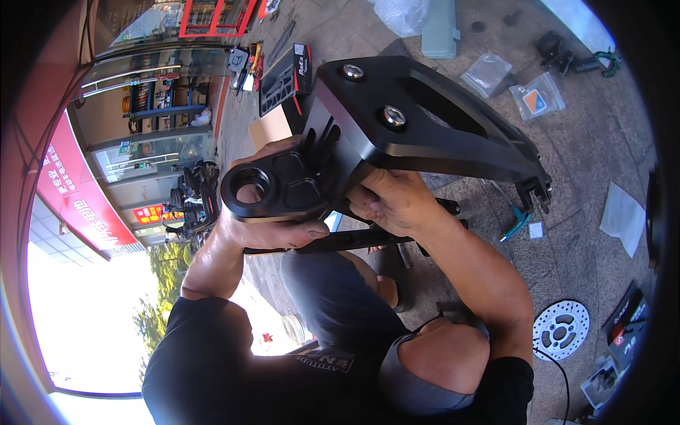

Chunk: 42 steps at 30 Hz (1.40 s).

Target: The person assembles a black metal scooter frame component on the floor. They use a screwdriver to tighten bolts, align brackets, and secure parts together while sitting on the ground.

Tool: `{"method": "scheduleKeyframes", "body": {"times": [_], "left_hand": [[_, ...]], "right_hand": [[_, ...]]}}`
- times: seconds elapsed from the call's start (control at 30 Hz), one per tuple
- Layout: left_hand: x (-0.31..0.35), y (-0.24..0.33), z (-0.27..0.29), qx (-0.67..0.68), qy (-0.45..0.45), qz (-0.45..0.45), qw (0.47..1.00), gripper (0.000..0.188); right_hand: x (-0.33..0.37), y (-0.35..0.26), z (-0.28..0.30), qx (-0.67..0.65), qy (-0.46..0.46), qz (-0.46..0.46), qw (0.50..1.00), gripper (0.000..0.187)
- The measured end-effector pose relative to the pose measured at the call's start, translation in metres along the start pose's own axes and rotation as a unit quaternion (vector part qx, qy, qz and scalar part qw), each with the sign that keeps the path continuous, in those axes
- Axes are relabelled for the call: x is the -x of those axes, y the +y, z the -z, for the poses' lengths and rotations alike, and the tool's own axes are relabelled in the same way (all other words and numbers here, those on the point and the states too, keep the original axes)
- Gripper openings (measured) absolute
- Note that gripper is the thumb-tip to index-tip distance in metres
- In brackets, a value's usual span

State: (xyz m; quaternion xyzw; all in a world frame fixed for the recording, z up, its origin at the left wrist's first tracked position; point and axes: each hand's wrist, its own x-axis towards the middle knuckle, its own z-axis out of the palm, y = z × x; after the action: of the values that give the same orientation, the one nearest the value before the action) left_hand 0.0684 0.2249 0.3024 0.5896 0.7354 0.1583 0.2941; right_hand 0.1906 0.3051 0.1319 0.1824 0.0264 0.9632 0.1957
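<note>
**Two hands hold up a large black metal part above a littered stone floor**

The black metal part (368, 144) is held off the floor (460, 134) near the centre, stretching from a round collar at 9 o'clock to a bracketed end toward 3 o'clock. Two shiny bolts (394, 116) sit in its upper face. The left hand (273, 230) is wrapped around the collar end, with skin showing through the hole. The right hand (393, 200) has its fingers curled in against the underside; the part hides some of them, so the full grip cannot be told. It also blocks the view of the floor behind it. A dark bar (340, 241) runs just below the hands.

On the floor, a pale green panel (440, 32) lies at 1 o'clock. At 2 o'clock are a clear bag with an orange and blue insert (536, 99) and a cluster of black fittings (556, 53). At 3 o'clock lie a teal-handled tool (517, 223) and, farther out, a white sheet (623, 218). A drilled metal disc (582, 331) rests at 4 o'clock, near a black and red package (626, 322). At 11 o'clock stands an open black case (278, 88), with a red frame (216, 30) beyond. A red banner (81, 188) hangs at 9 o'clock.
</note>
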Motion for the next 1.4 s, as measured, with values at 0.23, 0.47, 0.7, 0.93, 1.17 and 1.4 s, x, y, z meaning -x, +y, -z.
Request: {"method": "scheduleKeyframes", "body": {"times": [0.23,0.47,0.7,0.93,1.17,1.4], "left_hand": [[0.000,0.008,-0.003,0.043,0.026,0.046,0.998,0.095],[0.000,0.013,-0.003,0.053,0.017,0.079,0.995,0.095],[0.000,0.011,-0.006,0.064,0.039,0.064,0.995,0.094],[-0.002,0.013,-0.001,0.029,0.021,0.064,0.997,0.095],[0.004,0.008,-0.004,0.050,0.034,0.090,0.994,0.095],[0.002,0.008,-0.003,0.009,0.021,0.053,0.998,0.094]], "right_hand": [[-0.001,0.002,-0.001,0.038,0.040,0.000,0.998,0.009],[0.001,0.003,-0.005,0.047,0.044,0.002,0.998,0.014],[0.000,0.004,0.002,0.026,0.012,-0.001,1.000,0.015],[0.001,0.002,-0.001,0.003,0.046,-0.019,0.999,0.014],[0.000,0.002,-0.002,0.023,0.057,-0.019,0.998,0.014],[0.003,0.000,-0.002,0.014,0.028,-0.019,0.999,0.013]]}}
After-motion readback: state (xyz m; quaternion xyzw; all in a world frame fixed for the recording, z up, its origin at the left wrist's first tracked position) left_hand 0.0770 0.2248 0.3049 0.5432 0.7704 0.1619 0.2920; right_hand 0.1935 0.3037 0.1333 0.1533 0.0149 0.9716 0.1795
